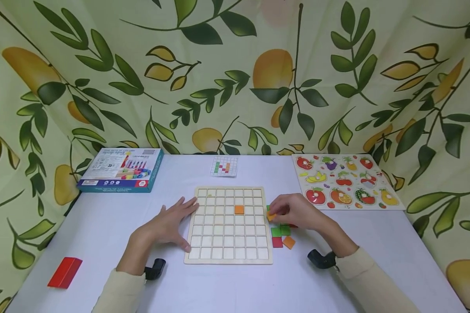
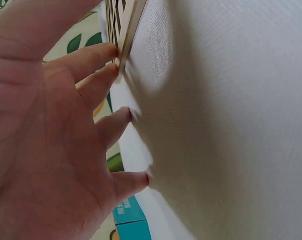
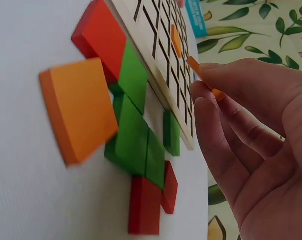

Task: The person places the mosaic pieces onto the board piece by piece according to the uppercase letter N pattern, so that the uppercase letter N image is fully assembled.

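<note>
A wooden grid board point(image 1: 229, 255) lies flat mid-table, with one orange square tile point(image 1: 239, 209) in a cell of its upper right part. My left hand point(image 1: 171, 222) rests at the board's left edge, fingers spread and straight, thumb near the lower corner. Just off the right edge, my right hand point(image 1: 295, 211) pinches another orange tile point(image 3: 218, 94) between thumb and fingers. Beside the board on that side lie loose green tiles point(image 3: 133, 135), red tiles point(image 3: 145, 205) and an orange tile point(image 3: 83, 110). In the head view the right hand partly hides some of them.
Behind the board lies a small pattern card point(image 1: 223, 167) with coloured squares. A boxed set point(image 1: 119, 170) stands back left, a fruit picture board point(image 1: 348, 182) back right. One red block point(image 1: 65, 272) sits front left. A leaf-print cloth point(image 1: 227, 87) hangs behind the table.
</note>
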